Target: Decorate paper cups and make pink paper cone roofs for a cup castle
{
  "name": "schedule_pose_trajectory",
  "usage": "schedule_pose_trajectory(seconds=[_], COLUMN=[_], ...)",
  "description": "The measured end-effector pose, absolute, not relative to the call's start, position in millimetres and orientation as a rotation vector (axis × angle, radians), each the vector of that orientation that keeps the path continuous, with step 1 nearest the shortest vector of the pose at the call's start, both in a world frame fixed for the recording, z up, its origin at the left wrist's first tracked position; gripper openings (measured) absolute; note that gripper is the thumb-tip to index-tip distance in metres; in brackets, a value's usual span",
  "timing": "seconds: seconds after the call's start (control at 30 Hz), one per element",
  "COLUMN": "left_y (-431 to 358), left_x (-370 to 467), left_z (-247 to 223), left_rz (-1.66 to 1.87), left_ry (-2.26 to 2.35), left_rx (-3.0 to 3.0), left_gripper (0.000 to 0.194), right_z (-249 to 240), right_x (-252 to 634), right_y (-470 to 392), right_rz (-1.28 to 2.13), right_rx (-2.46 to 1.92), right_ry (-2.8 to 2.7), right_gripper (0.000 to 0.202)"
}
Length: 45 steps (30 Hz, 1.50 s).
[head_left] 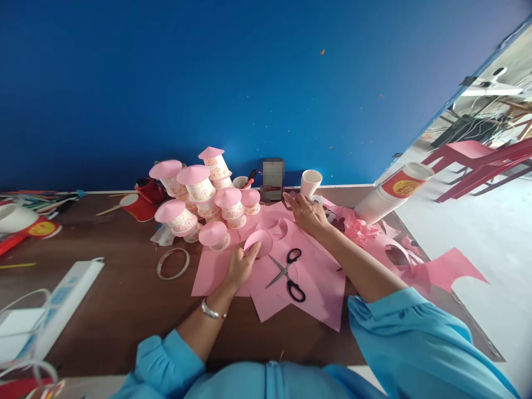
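Scissors [284,270], black-handled, blades apart: on pink sheets [324,293]. Just beyond scissors, leftward: pink paper disc [263,244], edge pinched between thumb and fingers of left hand [241,265]. Beyond scissors, rightward: right hand [310,216], palm down, fingers partly spread, near white cup [311,183]; contact underneath: cannot tell. Left of scissors: white ring [159,266], pink-topped cup towers [200,191]. Far beyond scissors: phone [273,180], upright. Right of scissors: paper scraps [449,269], cup stack [390,194].
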<state>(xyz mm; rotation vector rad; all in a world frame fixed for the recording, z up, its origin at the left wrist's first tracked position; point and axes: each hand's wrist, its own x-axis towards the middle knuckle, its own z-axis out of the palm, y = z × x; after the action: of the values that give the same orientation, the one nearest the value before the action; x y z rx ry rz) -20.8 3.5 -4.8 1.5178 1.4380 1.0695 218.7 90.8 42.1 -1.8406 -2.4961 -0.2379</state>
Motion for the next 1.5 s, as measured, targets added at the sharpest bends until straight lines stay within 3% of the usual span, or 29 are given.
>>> schedule_pose_trajectory(seconds=[0.3, 0.5, 0.8, 0.87, 1.17, 1.5], left_y=[2.8, 3.5, 14.2, 14.9, 13.4, 16.2], left_x=[-21.2, -25.5, -32.2, -32.5, -32.0, -31.6], left_z=[-3.5, -1.8, -9.2, -11.2, -10.4, -22.2], left_rz=[1.103, 1.192, 1.356, 1.337, 1.305, 1.386], left_ry=[1.429, 1.492, 1.618, 1.641, 1.602, 1.526], left_rx=[1.486, 1.386, 1.257, 1.261, 1.357, 1.37], left_gripper=[0.034, 0.036, 0.038, 0.036, 0.036, 0.035], right_z=[37.1, 46.3, 32.8, 25.9, 20.0, 42.5], right_x=[220.0, 207.5, 192.1, 189.9, 199.8, 209.3], right_y=[64.1, 62.4, -33.0, -50.6, -59.2, -60.3], right_rz=[-0.188, -0.12, 0.18, 0.155, 0.023, -0.04], right_rx=[-1.738, -1.717, -1.433, -1.386, -1.544, -1.637], right_ry=[-2.506, -2.513, -2.641, -2.681, -2.765, -2.765], right_gripper=[0.058, 0.045, 0.038, 0.044, 0.035, 0.031])
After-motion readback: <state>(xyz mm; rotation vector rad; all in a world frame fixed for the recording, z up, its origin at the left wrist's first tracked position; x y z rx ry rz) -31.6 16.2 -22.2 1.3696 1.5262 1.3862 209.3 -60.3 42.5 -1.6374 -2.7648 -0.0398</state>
